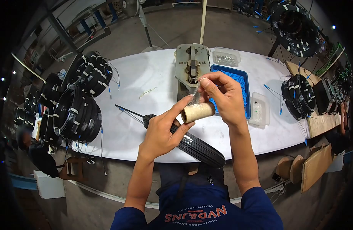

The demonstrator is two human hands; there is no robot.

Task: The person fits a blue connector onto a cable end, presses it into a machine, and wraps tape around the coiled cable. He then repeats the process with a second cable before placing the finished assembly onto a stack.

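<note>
My left hand (161,134) is closed on a short roll of clear film (199,112) with a tan cardboard core, its open end facing left. Between finger and thumb, my right hand (225,96) pinches the loose end of the clear film (194,96), which stretches up from the roll. Below my hands, a coil of black cable (199,149) lies across the table's front edge, with a piece of clear wrap around it. Its cable end with a blue tip points left. Just beyond my hands stands a metal press-like device (192,63).
On the white table (134,76) are a blue tray (247,111) of small blue parts, a clear tray (225,58) of small metal pieces and another clear container (259,109). Wrapped black cable coils (79,113) stand at left, more coils (299,96) at right.
</note>
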